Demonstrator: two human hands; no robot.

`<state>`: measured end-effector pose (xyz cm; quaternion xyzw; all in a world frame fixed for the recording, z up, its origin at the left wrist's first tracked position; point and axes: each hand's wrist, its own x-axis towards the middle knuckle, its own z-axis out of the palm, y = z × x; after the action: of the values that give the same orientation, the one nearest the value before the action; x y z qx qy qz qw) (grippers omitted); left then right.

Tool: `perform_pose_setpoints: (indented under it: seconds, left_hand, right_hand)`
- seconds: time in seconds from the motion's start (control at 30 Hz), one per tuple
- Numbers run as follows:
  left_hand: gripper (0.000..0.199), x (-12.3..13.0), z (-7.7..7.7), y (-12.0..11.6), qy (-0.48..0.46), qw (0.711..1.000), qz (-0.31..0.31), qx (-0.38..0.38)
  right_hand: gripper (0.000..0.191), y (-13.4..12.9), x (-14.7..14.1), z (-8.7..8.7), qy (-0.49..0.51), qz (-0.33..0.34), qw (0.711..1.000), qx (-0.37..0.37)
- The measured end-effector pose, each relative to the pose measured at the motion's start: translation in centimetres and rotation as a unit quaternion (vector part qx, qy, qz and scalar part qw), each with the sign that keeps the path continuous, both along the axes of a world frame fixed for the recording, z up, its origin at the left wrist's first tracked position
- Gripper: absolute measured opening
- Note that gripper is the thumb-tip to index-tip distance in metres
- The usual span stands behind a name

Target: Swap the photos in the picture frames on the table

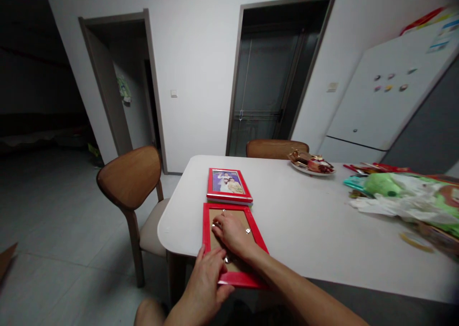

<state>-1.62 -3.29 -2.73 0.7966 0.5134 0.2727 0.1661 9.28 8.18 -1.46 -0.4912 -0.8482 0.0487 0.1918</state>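
Note:
A red picture frame [258, 240] lies face down at the near edge of the table, its brown backboard [234, 216] showing. Small metal clips sit around the board, among them one at its right side [248, 231]. My left hand [209, 273] holds the frame's lower left corner, thumb and fingers closed on the rim. Over the board, my right hand [230, 231] has its fingers bent together at a metal clip [214, 225] on the left side; the fingertips partly cover it. Just beyond lies a second red picture frame [211, 182], face up, with a photo of two people.
The white table [304, 221] carries a plate [324, 173] of wrapped items at the back. Plastic bags, a green plush-like thing [383, 185] and a tape roll [416, 242] lie at the right. Wooden chairs stand left [134, 178] and behind [276, 148].

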Motion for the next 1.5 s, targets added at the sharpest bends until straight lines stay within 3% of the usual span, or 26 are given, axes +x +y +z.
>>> perform_pose_setpoints:
  seconds: [0.17,0.37,0.6,0.8,0.97,1.03,1.1,1.2,1.3,1.4,1.5]
  left_hand:
    - [0.06,-0.2,-0.7,0.1,0.006,1.0,-0.005,0.012]
    - [0.059,-0.4,-0.8,0.1,0.001,1.0,-0.005,0.025]
    - [0.061,-0.6,-0.6,0.2,-0.001,1.0,-0.011,0.015]
    - [0.029,-0.4,0.3,-0.1,-0.017,1.0,-0.001,-0.01]
    - [0.047,-0.1,0.4,0.1,-0.099,0.995,0.019,-0.021]
    - [0.051,0.1,0.5,0.5,-0.182,0.981,0.058,-0.019]
    - [0.05,0.2,0.9,1.2,-0.304,0.947,0.101,-0.027]
    - [0.046,0.0,1.8,2.6,-0.501,0.855,0.098,-0.094]
    - [0.042,-1.6,2.6,3.7,-0.599,0.782,0.082,-0.149]
    - [0.038,-4.9,3.0,3.9,-0.599,0.775,0.123,-0.158]
    - [0.032,-8.8,2.6,3.6,-0.524,0.815,0.179,-0.17]
  right_hand:
    - [0.027,1.9,1.2,-0.1,-0.006,-0.07,0.998,0.0]
    - [0.024,2.3,1.1,0.0,-0.006,-0.023,1.0,-0.013]
    - [0.03,-0.7,4.0,1.0,0.009,-0.012,0.999,-0.032]
    - [0.035,-3.4,5.4,1.3,0.022,-0.007,0.996,-0.084]
    - [0.037,-3.0,4.9,2.6,0.059,-0.037,0.994,-0.082]
    - [0.034,-2.9,4.9,3.4,0.064,-0.037,0.996,-0.057]
    - [0.031,-3.1,4.7,4.2,0.074,-0.036,0.996,-0.035]
    - [0.03,-3.6,3.7,5.6,0.112,-0.013,0.993,-0.021]
    - [0.033,-4.0,2.9,6.4,0.156,0.043,0.986,-0.022]
    - [0.035,-3.6,3.9,5.7,0.15,0.028,0.988,-0.023]
    - [0.036,-2.8,6.4,3.6,0.08,-0.068,0.994,-0.038]
